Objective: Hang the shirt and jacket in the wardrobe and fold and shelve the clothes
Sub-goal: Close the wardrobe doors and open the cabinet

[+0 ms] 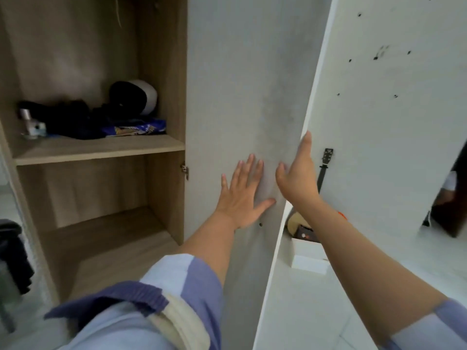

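The wooden wardrobe (161, 72) stands open in front of me, its pale grey door (240, 84) swung out toward me. My left hand (243, 192) lies flat on the inner face of the door with fingers straight. My right hand (299, 176) holds the door's free edge, thumb on the inner face and fingers around the edge. On the middle shelf (101, 150) lie dark clothes (73, 120), a blue patterned cloth (136, 128) and a black-and-white helmet (135, 97). The compartment below the shelf holds nothing. No shirt or jacket is in view.
A guitar (321, 183) leans against the white wall (391, 122) behind the door, beside a white box (308, 261). Dark clothing (12, 253) hangs at the left edge. A small metal object (31, 122) sits at the shelf's left end.
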Demonstrator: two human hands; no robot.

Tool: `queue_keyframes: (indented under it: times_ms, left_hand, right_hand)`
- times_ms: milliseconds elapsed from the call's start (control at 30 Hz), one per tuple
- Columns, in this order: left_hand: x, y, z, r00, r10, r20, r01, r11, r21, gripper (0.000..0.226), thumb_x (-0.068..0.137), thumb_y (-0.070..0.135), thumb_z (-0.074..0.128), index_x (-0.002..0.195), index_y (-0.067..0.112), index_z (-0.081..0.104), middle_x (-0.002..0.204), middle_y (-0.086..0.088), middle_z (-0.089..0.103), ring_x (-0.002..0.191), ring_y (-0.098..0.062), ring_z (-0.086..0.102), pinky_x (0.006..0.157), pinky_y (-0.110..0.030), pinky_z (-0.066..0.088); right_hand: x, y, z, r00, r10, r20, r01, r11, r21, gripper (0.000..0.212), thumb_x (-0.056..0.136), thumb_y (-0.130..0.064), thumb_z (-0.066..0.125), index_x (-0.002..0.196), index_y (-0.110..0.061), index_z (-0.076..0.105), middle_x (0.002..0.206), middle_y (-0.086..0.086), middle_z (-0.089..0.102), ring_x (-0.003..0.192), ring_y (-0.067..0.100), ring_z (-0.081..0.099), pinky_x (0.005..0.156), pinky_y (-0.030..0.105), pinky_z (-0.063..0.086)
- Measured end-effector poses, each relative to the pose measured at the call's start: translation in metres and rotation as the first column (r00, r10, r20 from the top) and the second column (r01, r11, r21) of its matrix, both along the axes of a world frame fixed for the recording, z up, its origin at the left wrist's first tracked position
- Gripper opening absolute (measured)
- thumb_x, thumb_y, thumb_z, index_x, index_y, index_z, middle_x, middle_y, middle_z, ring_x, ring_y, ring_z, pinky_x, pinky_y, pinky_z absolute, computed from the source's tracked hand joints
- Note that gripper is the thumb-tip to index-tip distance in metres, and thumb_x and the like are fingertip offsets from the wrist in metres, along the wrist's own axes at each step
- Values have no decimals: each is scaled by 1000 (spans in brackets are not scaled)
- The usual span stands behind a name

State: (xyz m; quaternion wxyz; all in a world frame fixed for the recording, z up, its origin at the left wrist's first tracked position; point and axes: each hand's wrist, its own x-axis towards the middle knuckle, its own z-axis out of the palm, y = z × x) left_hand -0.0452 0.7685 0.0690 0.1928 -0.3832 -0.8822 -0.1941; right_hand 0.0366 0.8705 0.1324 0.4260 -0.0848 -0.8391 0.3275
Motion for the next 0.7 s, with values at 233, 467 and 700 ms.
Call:
queue_keyframes:
  times_ms: [233,467,700]
  left_hand:
    - [-53,57,22,992,30,-124,-36,998,-44,114,76,71,53,145,29,-28,153,2,-35,143,-23,-26,112,-62,-7]
    - [-125,80,37,969,4,-246,-27,996,-88,122,71,70,59,137,35,-36,147,5,-43,143,-26,-27,112,-64,-5]
    - [-171,89,16,866,-95,-490,99,995,-18,120,55,80,46,147,32,-15,156,-3,-3,143,-28,1,104,-72,9]
  right_hand:
    - [-29,56,11,800,-597,-56,472,570,672,107,81,-37,66,151,-11,-11,158,14,-18,147,32,-13,110,59,-13]
    - [-63,99,20,611,-788,70,364,359,860,130,71,-65,65,142,-9,-29,154,14,-29,143,32,-27,105,63,-18]
    - [-72,103,20,579,-812,78,373,349,860,134,66,-67,67,147,-8,-22,155,15,-27,143,33,-25,105,70,-8]
